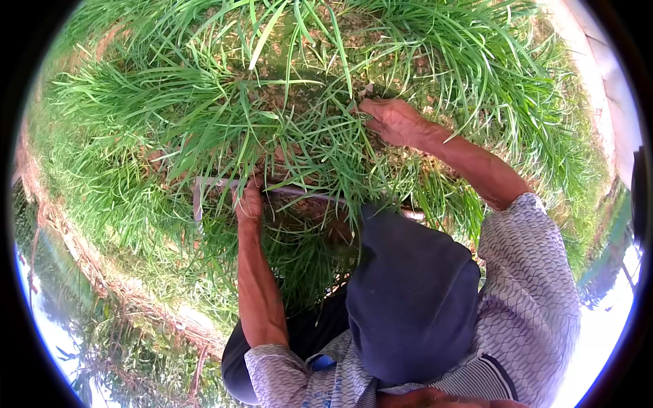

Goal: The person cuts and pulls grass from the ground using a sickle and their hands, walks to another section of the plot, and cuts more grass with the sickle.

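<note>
My left hand is closed around a thin grey metal bar low among long green grass-like leaves. At its left end the bar bends sharply towards me; leaves partly cover its right end. Farther forward and to the right, my right hand reaches into the leaves, palm down with its fingers bent together. A small pale, brownish bit shows by those fingertips, but I cannot tell what it is or whether it is held. Brown soil shows between the leaf clumps.
Dense leaf clumps spread ahead and to both sides. A dark blue cloth, like a cap, hides the ground near my body. A dry, straw-coloured strip runs along the left, and a pale edge borders the right.
</note>
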`<state>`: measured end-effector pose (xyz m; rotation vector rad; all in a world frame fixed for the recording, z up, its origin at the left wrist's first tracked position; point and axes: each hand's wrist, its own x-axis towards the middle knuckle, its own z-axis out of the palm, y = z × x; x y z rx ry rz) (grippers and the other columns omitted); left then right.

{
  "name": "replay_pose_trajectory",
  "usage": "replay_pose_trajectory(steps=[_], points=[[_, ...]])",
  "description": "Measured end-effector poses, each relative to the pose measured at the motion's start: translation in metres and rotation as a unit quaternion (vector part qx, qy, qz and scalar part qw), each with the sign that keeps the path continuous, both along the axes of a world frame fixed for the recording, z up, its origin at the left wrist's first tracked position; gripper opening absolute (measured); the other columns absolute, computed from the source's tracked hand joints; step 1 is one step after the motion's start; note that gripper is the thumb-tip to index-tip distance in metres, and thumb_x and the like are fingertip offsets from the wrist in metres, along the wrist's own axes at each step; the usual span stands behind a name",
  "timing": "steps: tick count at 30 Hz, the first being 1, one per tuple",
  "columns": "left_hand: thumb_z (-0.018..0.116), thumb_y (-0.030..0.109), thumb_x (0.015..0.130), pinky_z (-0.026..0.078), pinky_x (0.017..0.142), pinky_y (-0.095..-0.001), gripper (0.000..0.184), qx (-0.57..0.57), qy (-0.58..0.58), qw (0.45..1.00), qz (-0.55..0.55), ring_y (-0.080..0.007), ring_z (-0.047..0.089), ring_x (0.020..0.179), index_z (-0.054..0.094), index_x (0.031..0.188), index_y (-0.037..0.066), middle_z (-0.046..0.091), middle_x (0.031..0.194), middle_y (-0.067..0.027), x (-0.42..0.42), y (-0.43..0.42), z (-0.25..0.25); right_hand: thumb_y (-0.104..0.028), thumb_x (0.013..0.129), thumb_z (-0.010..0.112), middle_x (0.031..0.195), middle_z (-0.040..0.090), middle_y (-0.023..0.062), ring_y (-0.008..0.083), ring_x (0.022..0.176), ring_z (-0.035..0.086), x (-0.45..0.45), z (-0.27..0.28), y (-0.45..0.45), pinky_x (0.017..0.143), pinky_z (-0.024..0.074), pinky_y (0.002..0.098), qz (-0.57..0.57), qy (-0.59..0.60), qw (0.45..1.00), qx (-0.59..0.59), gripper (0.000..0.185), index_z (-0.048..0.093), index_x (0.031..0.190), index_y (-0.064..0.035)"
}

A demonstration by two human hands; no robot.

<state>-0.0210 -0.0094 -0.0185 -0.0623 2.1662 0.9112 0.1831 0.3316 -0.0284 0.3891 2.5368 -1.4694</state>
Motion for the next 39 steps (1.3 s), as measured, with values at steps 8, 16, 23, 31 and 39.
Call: replay_pose_trajectory(steps=[8,16,23,31,39], points=[[0.067,0.026,0.079,0.044,0.070,-0.0324,0.039,-0.044,0.024,0.998,-0.042,-0.0178,0.054,0.077,0.054,0.100,-0.005,0.060,0.086,-0.0084,-0.002,0.010,0.009,-0.023,0.090,0.060,0.068,0.056,0.0063,0.0135,0.054,0.055,-0.029,0.064,0.010,0.055,0.0488,0.0313,-0.308,-0.118,0.918,-0.221,0.031,0.056,0.109,0.0014],[0.069,0.026,0.074,0.045,0.073,-0.0347,0.041,0.007,0.038,0.999,0.023,-0.0199,0.055,0.080,0.060,0.100,-0.005,0.062,0.092,-0.0109,0.004,0.021,0.019,-0.039,0.088,0.057,0.091,0.062,0.0258,0.0376,0.078,0.064,-0.050,0.049,0.035,0.068,0.0513,0.0458,-0.135,-0.153,0.934,0.293,0.048,0.051,0.115,-0.0003],[0.074,0.022,0.074,0.046,0.079,-0.0337,0.053,0.000,0.007,1.000,0.029,-0.0220,0.059,0.088,0.049,0.114,-0.003,0.062,0.103,-0.0142,0.001,0.005,-0.004,-0.016,0.083,0.054,0.101,0.057,0.0188,0.0306,0.081,0.061,-0.046,-0.006,0.048,0.070,0.0471,0.0458,-0.119,-0.085,0.969,0.197,0.020,0.059,0.101,-0.0085],[0.069,0.015,0.081,0.044,0.090,-0.0328,0.055,0.051,-0.021,0.998,0.033,-0.0232,0.057,0.102,0.040,0.126,0.000,0.060,0.115,-0.0121,0.002,-0.004,-0.013,-0.036,0.084,0.059,0.056,0.052,0.0082,0.0274,0.045,0.052,-0.078,0.029,0.012,0.041,0.0424,0.0421,0.038,-0.156,0.939,0.305,0.038,0.048,0.102,-0.0047],[0.056,0.022,0.092,0.045,0.093,-0.0394,0.049,0.090,0.003,0.995,-0.038,-0.0299,0.055,0.108,0.033,0.132,0.005,0.053,0.124,-0.0175,-0.001,-0.043,-0.067,-0.016,0.075,0.060,0.062,0.056,0.0111,0.0306,0.055,0.058,-0.092,0.017,0.008,0.048,0.0428,0.0423,0.040,-0.130,0.944,0.299,0.018,0.051,0.088,-0.0088]])
